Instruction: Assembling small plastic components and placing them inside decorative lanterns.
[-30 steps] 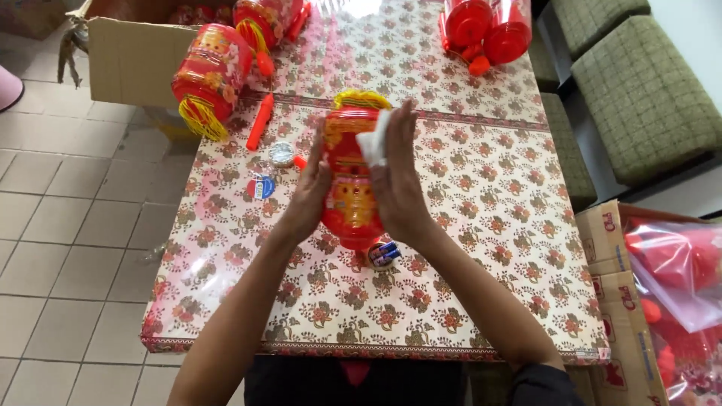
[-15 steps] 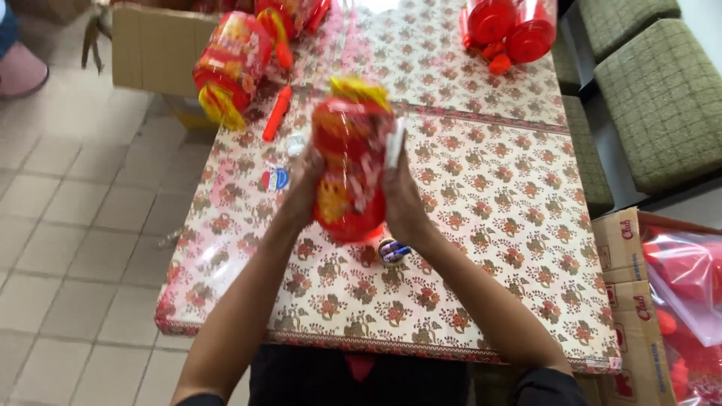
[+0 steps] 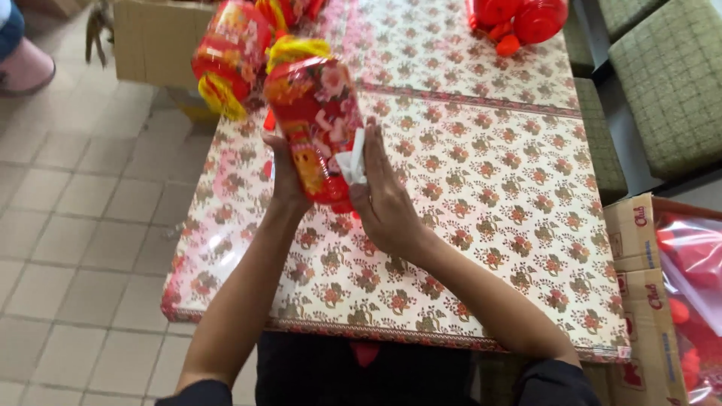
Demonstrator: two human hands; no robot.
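While both hands press on it from either side, a red paper lantern (image 3: 316, 124) with a yellow frill on top is held up above the near left part of the tabletop (image 3: 481, 188). The left hand (image 3: 284, 174) cups its left side, fingers wrapped round the body; the right hand (image 3: 382, 197) lies flat against its right side with fingers stretched out and close together, and a small white scrap (image 3: 351, 162), perhaps a tag or a strip of tape, is pinched between that hand and the lantern. What the scrap is cannot be told.

As a judgement, this lantern looks put together in shape, its body full and its frill in place, and the work now in hand seems to be a finishing touch at its side. A second lantern (image 3: 229, 56) of the same kind lies at the far left edge, beside a cardboard box (image 3: 150, 37), and looks done. More red parts (image 3: 519, 19) sit at the far end, and a box at the right holds a plastic bag of red pieces (image 3: 696, 271), so a good deal appears left to make up.
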